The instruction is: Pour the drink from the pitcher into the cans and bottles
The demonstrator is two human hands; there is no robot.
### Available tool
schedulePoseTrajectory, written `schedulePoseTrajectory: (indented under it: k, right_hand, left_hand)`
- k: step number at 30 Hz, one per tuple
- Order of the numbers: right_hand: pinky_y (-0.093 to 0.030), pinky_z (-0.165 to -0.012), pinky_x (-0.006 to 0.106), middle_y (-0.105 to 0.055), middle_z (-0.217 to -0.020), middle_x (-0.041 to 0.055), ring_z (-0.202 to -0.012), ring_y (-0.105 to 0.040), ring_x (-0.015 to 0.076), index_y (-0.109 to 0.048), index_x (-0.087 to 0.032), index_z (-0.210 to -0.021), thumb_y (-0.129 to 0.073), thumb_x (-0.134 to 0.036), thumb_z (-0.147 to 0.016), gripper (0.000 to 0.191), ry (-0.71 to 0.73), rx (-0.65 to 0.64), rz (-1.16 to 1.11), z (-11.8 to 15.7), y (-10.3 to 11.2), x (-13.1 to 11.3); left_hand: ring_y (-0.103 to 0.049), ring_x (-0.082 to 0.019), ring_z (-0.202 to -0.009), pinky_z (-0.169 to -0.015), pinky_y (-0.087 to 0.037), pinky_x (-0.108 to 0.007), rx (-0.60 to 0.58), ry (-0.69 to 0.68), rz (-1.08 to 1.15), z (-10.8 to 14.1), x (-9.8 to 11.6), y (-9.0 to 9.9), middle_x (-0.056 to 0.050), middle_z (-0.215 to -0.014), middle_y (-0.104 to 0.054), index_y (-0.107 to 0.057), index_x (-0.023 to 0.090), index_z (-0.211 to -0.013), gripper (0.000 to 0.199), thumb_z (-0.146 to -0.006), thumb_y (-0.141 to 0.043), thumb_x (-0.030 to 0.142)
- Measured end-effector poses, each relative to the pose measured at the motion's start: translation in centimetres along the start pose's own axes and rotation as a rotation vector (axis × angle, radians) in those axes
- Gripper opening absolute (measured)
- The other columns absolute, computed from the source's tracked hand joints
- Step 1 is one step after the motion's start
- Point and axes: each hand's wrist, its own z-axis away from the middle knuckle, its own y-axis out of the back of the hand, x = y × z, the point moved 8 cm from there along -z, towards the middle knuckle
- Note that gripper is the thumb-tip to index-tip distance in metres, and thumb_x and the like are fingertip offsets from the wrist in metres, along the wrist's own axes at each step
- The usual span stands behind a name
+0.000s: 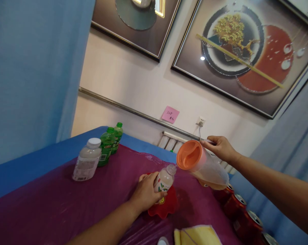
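My left hand (146,192) is wrapped around a clear plastic bottle (166,177) with a white and green label. The bottle has no cap on and leans to the right above a red scalloped dish (163,209). In my right hand (221,148) is the handle of a translucent pitcher (210,170), tipped toward the left. Its orange lid (191,155) comes right up to the bottle's mouth. Pale liquid shows low in the pitcher; whether any is flowing is hard to make out.
A larger white-capped bottle (86,160) and two green bottles (107,144) stand at the left. Several red cans (248,224) line the right edge. A yellow cloth (198,235) and a white cap (163,241) lie in front on the purple sheet (54,200).
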Motion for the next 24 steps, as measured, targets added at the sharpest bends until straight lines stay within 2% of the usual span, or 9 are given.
schedulePoseTrajectory:
  k: [9, 15, 24]
  right_hand:
    - [-0.019, -0.048, 0.026, -0.023, -0.057, -0.0060, -0.053, -0.024, 0.0096, -0.028, -0.024, -0.057, -0.061, -0.065, -0.080, 0.057, -0.004, -0.002, 0.002, -0.05, -0.01, 0.12]
    - [-0.018, -0.048, 0.027, -0.023, -0.056, -0.0060, -0.053, -0.024, 0.0098, -0.028, -0.025, -0.056, -0.061, -0.065, -0.079, 0.057, 0.000, -0.004, -0.008, -0.03, 0.06, -0.12]
    - [-0.019, -0.048, 0.026, -0.023, -0.056, -0.0061, -0.053, -0.024, 0.0098, -0.028, -0.024, -0.056, -0.060, -0.067, -0.079, 0.058, 0.007, -0.010, 0.016, -0.08, 0.08, -0.21]
  left_hand:
    - [-0.059, -0.030, -0.115, -0.103, -0.037, -0.039, 0.008, -0.004, -0.006, -0.05, -0.18, -0.14, -0.007, -0.119, -0.072, -0.062, 0.021, -0.127, 0.068, -0.064, -0.086, 0.035]
    - [-0.061, -0.028, -0.112, -0.103, -0.038, -0.038, 0.005, -0.007, -0.014, -0.03, 0.06, -0.05, -0.005, -0.118, -0.073, -0.063, 0.024, -0.122, 0.063, -0.064, -0.085, 0.035]
    - [-0.060, -0.028, -0.112, -0.105, -0.036, -0.038, -0.005, 0.000, -0.003, 0.04, 0.09, 0.04, -0.005, -0.118, -0.072, -0.062, 0.022, -0.124, 0.065, -0.065, -0.086, 0.035]
